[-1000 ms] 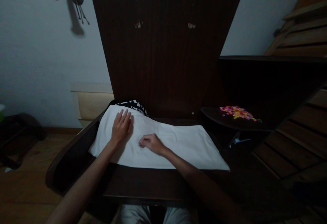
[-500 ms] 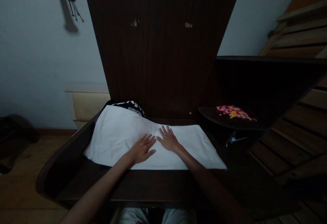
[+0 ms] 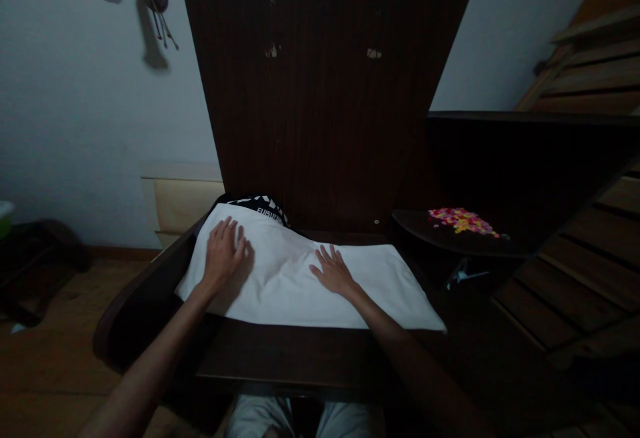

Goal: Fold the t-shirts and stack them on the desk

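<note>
A white cloth (image 3: 285, 291) lies spread across the dark wooden desk, its left part raised over a black item with white lettering (image 3: 273, 210) that shows behind it. Over the cloth's left part is my left hand (image 3: 224, 251), fingers loosely apart and slightly bent, casting a shadow; whether it touches the cloth I cannot tell. My right hand (image 3: 334, 271) rests flat on the middle of the cloth with its fingers spread. Neither hand grips anything. Some creases run through the cloth between the two hands.
A tall dark panel (image 3: 325, 125) rises behind the desk (image 3: 280, 358). Right of the cloth, a rounded shelf (image 3: 425, 235) carries a pile of small pink and yellow pieces (image 3: 463, 220). A raised curved edge (image 3: 120, 321) bounds the desk's left. Wooden slats (image 3: 595, 258) stand at far right.
My left hand has moved left and away from me, from the cloth's middle to its raised left part. My right hand stays in place. The view has shifted slightly.
</note>
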Motion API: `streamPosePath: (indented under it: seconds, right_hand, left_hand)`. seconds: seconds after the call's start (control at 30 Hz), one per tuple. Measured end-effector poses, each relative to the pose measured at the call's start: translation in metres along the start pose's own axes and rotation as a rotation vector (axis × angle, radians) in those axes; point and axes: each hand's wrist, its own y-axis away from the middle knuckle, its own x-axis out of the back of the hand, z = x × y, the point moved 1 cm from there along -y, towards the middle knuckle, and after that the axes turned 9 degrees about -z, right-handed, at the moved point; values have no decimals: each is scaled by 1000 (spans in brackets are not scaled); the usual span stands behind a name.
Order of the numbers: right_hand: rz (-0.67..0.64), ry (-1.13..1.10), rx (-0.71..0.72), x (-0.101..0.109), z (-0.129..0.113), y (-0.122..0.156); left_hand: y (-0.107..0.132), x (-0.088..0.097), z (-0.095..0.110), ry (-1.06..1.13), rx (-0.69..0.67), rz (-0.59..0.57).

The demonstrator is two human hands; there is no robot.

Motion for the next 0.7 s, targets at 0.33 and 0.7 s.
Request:
streamPosePath:
  seconds: [0.33, 0.7]
  right_hand:
    - [26, 27, 3, -1, 0, 0]
    - [10, 28, 1, 1, -1, 2]
  left_hand:
    - [-43, 20, -49, -58, 385, -243]
    - [-75, 36, -50, 81, 618, -346]
